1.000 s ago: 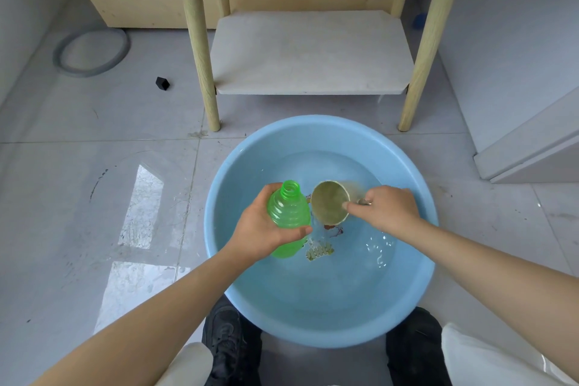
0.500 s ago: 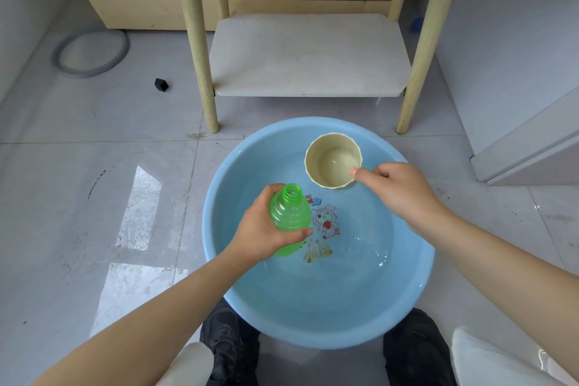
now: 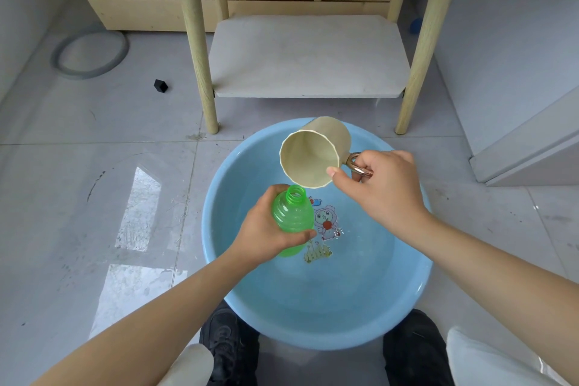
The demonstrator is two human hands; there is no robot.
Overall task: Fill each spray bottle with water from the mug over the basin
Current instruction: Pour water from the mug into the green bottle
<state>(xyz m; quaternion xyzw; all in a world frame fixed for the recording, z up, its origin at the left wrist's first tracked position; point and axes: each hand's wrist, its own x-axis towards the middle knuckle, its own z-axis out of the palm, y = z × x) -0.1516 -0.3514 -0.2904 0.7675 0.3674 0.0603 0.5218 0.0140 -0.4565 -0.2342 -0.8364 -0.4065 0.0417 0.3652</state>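
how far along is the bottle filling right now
Done: the green bottle is uncapped and the left hand holds it over the blue basin, which has water in it. In hand: the right hand tips the mug just above the bottle's mouth; no stream is visible. Left: pouring; no other bottles are in view.

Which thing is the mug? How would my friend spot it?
Find the big blue basin on the floor. Above its far side, the right hand holds a tilted mug. It is beige with a metal handle, unlike the green bottle beside it.
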